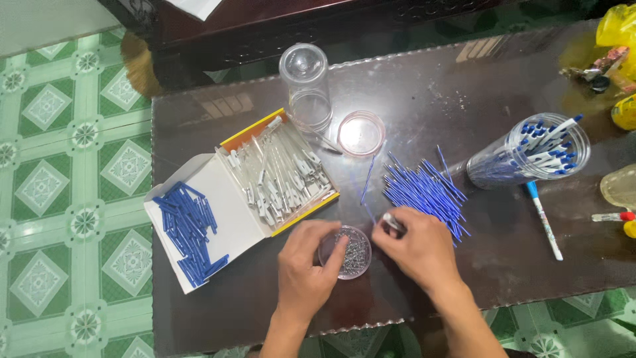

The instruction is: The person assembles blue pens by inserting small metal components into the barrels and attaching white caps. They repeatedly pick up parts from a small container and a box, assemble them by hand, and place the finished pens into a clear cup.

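Observation:
My left hand (306, 265) rests at a small clear dish of tiny metal springs (353, 255), its fingertips on the dish rim and over the springs. My right hand (417, 246) is just right of the dish and pinches a thin clear pen part (392, 222) between thumb and fingers. A heap of blue ink refills (424, 191) lies just beyond my right hand. An open white box (233, 213) holds clear pen barrels (281, 176) in its tray and blue caps (189, 232) on its lid.
A clear jar (530, 159) lying on its side holds assembled blue-and-white pens, with one pen (544, 220) loose beside it. An empty clear jar (306, 83) and its pink-rimmed lid (361, 134) stand at the back. Yellow bags (619, 30) sit at the dark table's (450, 86) right end.

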